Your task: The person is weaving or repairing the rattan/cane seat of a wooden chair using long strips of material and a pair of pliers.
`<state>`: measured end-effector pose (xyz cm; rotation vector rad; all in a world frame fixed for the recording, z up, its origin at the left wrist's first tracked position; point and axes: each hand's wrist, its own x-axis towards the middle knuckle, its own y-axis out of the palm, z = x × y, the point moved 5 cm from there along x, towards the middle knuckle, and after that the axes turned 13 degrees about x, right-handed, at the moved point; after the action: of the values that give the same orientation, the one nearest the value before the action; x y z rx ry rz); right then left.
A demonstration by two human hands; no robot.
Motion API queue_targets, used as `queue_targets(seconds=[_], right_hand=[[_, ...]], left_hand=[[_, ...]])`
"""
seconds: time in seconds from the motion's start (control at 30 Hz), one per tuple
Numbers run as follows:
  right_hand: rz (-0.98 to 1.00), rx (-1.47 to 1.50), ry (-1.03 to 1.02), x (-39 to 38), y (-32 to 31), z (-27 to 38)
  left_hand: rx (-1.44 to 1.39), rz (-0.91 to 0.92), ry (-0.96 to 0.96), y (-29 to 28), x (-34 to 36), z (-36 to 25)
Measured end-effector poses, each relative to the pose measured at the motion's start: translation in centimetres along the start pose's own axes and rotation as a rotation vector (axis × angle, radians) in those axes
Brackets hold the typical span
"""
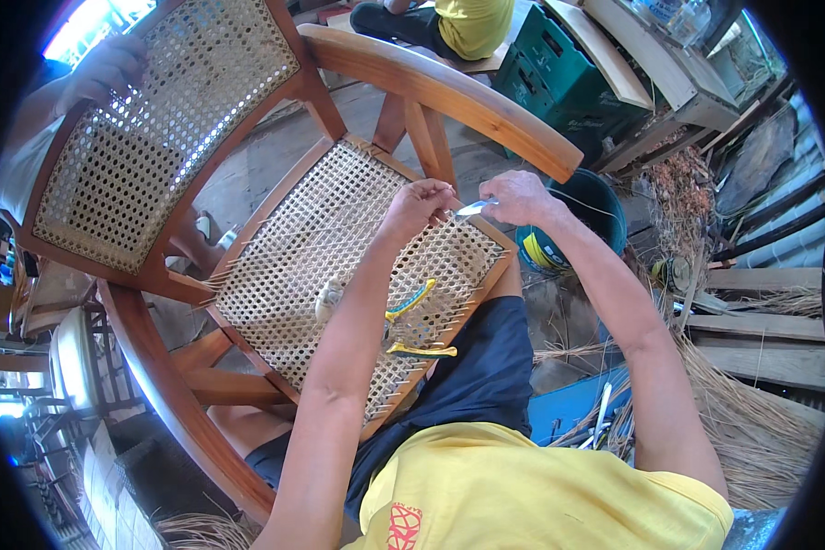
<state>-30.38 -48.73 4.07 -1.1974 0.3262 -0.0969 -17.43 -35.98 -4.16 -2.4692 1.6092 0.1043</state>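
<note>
Leaning over the wooden chair (449, 92), the person is weaving its cane seat (339, 257), and both hands are meeting at the far right corner of the frame. The left hand (419, 203) is pinching something thin at the weave, most likely a cane strand, though it is too fine for me to make out. The right hand (520, 197) is gripping a small pale, blade-like tool (477, 209), its tip pointing straight at the left fingers, almost touching them. That is the worry: if the tool is slipping off the taut cane, it is heading into those fingertips. Pulling too hard could also be snapping a strand or dragging the open pattern out of line. The yellow-handled pliers (411, 321) are lying loose on the seat under the left forearm, so a shifting elbow could be knocking them off
</note>
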Motion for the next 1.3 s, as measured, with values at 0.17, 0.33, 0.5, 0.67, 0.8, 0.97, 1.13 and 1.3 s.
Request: queue_targets(seconds=[0.17, 0.33, 0.5, 0.67, 0.8, 0.97, 1.13, 1.3], right_hand=[[0.02, -0.177, -0.106, 1.0, -0.4, 2.4], [0.033, -0.114, -0.114, 0.8, -0.3, 0.5], [0.145, 0.069, -0.1, 1.6, -0.6, -0.6], [0.109, 0.181, -0.167, 1.8, -0.1, -2.0], [-0.05, 0.278, -0.188, 0.7, 1.8, -3.1], [-0.113, 0.321, -0.134, -0.6, 2.7, -4.1], [-0.038, 0.259, -0.143, -0.3, 1.4, -2.4], [-0.045, 0.215, -0.128, -0.8, 1.6, -2.5]], left_hand=[[0.16, -0.113, -0.021, -0.9, -0.9, 0.6], [0.732, -0.304, 0.173, 0.0, -3.1, -0.7], [0.899, -0.407, 0.233, 1.2, -3.0, -1.1], [0.995, -0.426, 0.152, 2.1, -2.5, -1.0], [0.982, -0.334, -0.03, 1.2, -1.3, -0.8], [1.032, -0.262, -0.13, 1.7, -0.3, -2.2], [1.031, -0.29, -0.111, 1.1, -0.4, -1.4], [0.997, -0.315, -0.086, 1.6, -0.6, -1.0]])
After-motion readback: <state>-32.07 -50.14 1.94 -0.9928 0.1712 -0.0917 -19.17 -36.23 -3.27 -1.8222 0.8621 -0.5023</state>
